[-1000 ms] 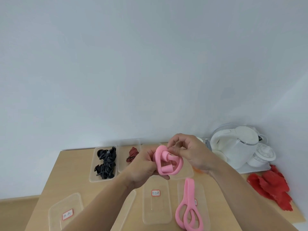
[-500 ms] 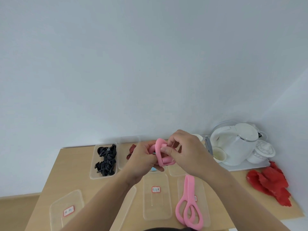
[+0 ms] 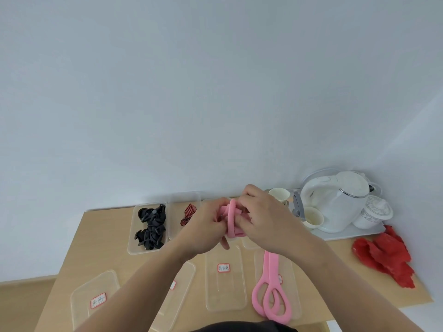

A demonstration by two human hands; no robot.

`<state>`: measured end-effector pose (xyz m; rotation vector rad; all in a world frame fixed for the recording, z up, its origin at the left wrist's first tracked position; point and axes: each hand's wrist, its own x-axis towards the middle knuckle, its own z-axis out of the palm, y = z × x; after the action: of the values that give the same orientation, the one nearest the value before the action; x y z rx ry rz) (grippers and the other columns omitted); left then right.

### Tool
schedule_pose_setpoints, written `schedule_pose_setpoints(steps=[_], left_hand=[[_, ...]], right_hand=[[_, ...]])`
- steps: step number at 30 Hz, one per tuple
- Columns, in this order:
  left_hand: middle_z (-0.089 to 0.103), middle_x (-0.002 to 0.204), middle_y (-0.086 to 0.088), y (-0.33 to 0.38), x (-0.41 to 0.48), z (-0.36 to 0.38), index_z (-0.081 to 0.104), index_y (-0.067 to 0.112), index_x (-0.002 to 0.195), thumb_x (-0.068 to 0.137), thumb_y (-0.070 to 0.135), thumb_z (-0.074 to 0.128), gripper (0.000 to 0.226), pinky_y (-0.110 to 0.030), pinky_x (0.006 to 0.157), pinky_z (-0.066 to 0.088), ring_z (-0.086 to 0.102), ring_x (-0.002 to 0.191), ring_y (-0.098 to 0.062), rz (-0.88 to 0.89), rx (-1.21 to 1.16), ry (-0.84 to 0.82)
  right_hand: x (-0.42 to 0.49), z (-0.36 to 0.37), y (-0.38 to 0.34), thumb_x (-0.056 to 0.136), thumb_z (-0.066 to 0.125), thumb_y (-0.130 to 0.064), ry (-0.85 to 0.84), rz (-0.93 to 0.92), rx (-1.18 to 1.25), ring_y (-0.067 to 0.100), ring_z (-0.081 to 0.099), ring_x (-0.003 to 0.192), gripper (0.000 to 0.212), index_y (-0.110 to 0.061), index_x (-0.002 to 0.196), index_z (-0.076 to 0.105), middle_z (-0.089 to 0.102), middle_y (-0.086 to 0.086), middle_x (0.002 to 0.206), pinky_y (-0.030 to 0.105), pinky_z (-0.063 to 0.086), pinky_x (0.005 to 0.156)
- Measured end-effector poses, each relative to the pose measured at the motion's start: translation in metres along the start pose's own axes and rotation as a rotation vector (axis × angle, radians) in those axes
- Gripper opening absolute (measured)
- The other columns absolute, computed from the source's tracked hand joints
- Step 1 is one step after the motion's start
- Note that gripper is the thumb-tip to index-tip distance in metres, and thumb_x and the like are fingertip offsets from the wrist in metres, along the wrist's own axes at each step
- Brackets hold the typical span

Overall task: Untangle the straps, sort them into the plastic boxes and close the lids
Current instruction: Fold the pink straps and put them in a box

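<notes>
Both my hands hold a bunched pink strap (image 3: 231,219) above the middle of the table. My left hand (image 3: 205,226) grips its left side and my right hand (image 3: 263,216) pinches its right side. A second pink strap (image 3: 271,291) lies stretched over a clear lid (image 3: 296,298) at the front right. At the back left, an open plastic box (image 3: 134,245) holds several black straps (image 3: 152,227). Beside it another open box (image 3: 173,219) holds a red-and-black striped strap (image 3: 188,213). Further boxes behind my hands are mostly hidden.
Three more clear lids with red labels lie along the front: (image 3: 94,298), (image 3: 184,279), (image 3: 225,279). A white kettle (image 3: 335,202), cups and a lidded pot stand on a tray (image 3: 354,233) at the back right. Red cloth (image 3: 386,255) lies at the right edge.
My hands have closed in on the pink strap, squeezing its open loop into a tight bundle. They moved slightly away from me, toward the boxes.
</notes>
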<state>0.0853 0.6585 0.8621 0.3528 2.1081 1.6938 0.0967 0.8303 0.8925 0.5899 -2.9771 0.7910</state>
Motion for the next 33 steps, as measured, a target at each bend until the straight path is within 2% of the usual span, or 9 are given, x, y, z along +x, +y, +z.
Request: schedule_pose_setpoints(steps=[4,6,9,17,20,23,27,29,33], left_hand=[[0.068,0.113,-0.025,0.012,-0.006,-0.016,0.063,-0.003,0.121,0.087,0.015,0.039,0.045,-0.043,0.065,0.057,0.064,0.099,-0.036,-0.053,-0.273,-0.194],[0.067,0.12,-0.024,0.018,-0.009,-0.02,0.065,-0.001,0.123,0.099,0.033,0.033,0.053,-0.046,0.071,0.058,0.062,0.108,-0.041,-0.064,-0.312,-0.243],[0.073,0.104,-0.019,0.025,-0.008,-0.015,0.071,0.004,0.103,0.106,0.05,0.04,0.056,-0.056,0.076,0.062,0.072,0.101,-0.028,-0.076,-0.114,-0.108],[0.072,0.06,0.001,0.014,0.001,0.0,0.07,0.025,0.067,0.102,0.029,0.041,0.046,-0.049,0.076,0.062,0.072,0.076,-0.023,0.089,0.187,0.303],[0.072,0.064,-0.012,0.016,0.001,-0.004,0.074,0.011,0.08,0.103,0.013,0.042,0.04,-0.051,0.073,0.063,0.074,0.077,-0.028,-0.017,0.003,0.357],[0.07,0.093,-0.031,0.011,-0.003,-0.017,0.07,-0.008,0.095,0.107,0.017,0.044,0.037,-0.06,0.08,0.061,0.07,0.094,-0.047,-0.105,-0.251,0.263],[0.071,0.101,-0.025,0.009,-0.007,-0.017,0.076,0.007,0.096,0.1,0.033,0.062,0.03,-0.054,0.088,0.06,0.07,0.099,-0.042,-0.066,-0.377,0.157],[0.073,0.105,-0.018,0.007,-0.007,-0.012,0.072,0.008,0.111,0.087,0.028,0.08,0.033,-0.048,0.089,0.061,0.071,0.102,-0.036,-0.035,-0.336,0.15],[0.069,0.119,-0.022,0.0,-0.006,-0.01,0.065,0.007,0.125,0.08,0.017,0.08,0.048,-0.044,0.093,0.059,0.066,0.112,-0.042,-0.01,-0.387,0.146]], right_hand=[[0.005,-0.005,0.005,0.099,0.05,-0.024,0.008,-0.023,-0.004,0.01,0.044,0.074,0.019,-0.012,0.085,0.056,0.047,-0.003,0.094,0.027,0.033,0.065],[0.008,-0.007,0.005,0.097,0.041,-0.034,-0.01,-0.043,-0.06,0.014,0.045,0.077,0.028,-0.012,0.086,0.055,0.046,-0.003,0.093,0.03,0.038,0.067],[0.009,-0.005,0.002,0.089,0.021,-0.048,-0.009,-0.066,-0.145,0.012,0.042,0.076,0.038,-0.02,0.083,0.046,0.043,-0.006,0.09,0.033,0.043,0.064],[0.011,0.006,0.001,0.094,0.029,-0.048,0.085,-0.098,-0.201,0.008,0.034,0.068,0.027,-0.026,0.082,0.037,0.038,-0.011,0.082,0.031,0.036,0.051],[0.009,0.005,0.005,0.094,0.031,-0.046,0.1,-0.085,-0.105,0.012,0.043,0.075,0.034,-0.018,0.085,0.048,0.049,-0.008,0.084,0.035,0.043,0.061],[0.006,-0.001,0.009,0.098,0.044,-0.04,0.137,-0.052,0.043,0.016,0.047,0.078,0.027,-0.016,0.088,0.051,0.051,-0.007,0.08,0.037,0.044,0.067],[0.006,-0.003,0.011,0.1,0.057,-0.031,0.193,-0.014,0.077,0.016,0.046,0.072,0.025,-0.013,0.084,0.052,0.051,-0.006,0.073,0.029,0.038,0.063],[0.007,-0.003,0.012,0.1,0.058,-0.03,0.207,0.018,0.108,0.014,0.047,0.068,0.025,-0.013,0.083,0.053,0.053,-0.005,0.071,0.023,0.035,0.059],[0.007,-0.003,0.017,0.101,0.058,-0.035,0.183,0.152,0.299,0.012,0.055,0.064,0.026,-0.015,0.084,0.059,0.063,-0.002,0.074,0.021,0.043,0.059]])
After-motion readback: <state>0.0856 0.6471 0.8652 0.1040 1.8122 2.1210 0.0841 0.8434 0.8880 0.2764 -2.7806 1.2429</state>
